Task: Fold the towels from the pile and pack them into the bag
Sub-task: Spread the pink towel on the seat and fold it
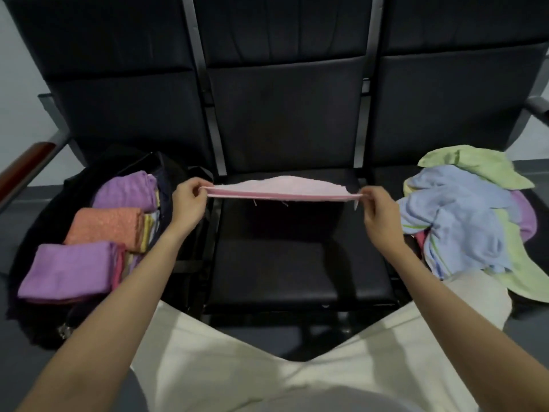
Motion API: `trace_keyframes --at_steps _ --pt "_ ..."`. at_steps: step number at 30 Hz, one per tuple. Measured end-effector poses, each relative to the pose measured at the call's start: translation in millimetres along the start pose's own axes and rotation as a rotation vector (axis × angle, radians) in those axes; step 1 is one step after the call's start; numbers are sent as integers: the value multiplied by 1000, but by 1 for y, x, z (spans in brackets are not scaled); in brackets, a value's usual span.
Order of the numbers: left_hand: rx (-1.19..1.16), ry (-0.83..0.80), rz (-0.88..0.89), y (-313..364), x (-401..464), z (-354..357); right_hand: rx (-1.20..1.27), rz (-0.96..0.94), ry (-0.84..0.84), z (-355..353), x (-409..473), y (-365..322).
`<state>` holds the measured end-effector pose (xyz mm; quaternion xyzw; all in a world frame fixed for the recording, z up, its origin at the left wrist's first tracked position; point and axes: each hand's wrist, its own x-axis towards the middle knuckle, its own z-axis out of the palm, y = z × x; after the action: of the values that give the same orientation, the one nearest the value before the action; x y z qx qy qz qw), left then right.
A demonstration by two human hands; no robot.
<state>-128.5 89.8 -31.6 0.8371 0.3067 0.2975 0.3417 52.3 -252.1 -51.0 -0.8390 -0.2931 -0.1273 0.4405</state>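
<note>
A pink towel (282,187) is stretched flat and level above the middle black seat (297,269). My left hand (190,200) pinches its left end and my right hand (378,211) pinches its right end. On the left seat an open black bag (44,209) holds folded towels: a purple one (127,190) at the back, an orange one (107,226) in the middle, a purple one (71,270) in front. On the right seat lies the loose pile (463,221) of blue, green, purple and white towels.
Three joined black seats with high backs (285,84) fill the view. A wooden armrest (23,168) juts out at far left and a metal one (537,104) at far right. My light trousers (267,361) are at the bottom.
</note>
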Motion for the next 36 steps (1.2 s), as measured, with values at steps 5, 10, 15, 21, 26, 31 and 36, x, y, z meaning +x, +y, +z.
trace_keyframes --at_steps 5,10,15,21,26,31,36 --pt "154 -218 -176 -60 -74 28 -94 203 -374 22 -73 34" --pt "272 -355 -276 -97 -131 28 -187 320 -830 25 -99 45" --pt "340 -442 -299 -111 -154 27 -160 327 -759 25 -104 40" --pt "330 -541 -312 -66 -153 59 -54 299 -699 22 -104 32" --pt "121 -844 -88 -2 -160 115 -107 225 -640 21 -99 31" --pt "20 -894 -2 39 -165 168 -76 203 -648 21 -90 34" --pt "-23 -896 -48 37 -174 192 41 280 -992 18 -57 42"
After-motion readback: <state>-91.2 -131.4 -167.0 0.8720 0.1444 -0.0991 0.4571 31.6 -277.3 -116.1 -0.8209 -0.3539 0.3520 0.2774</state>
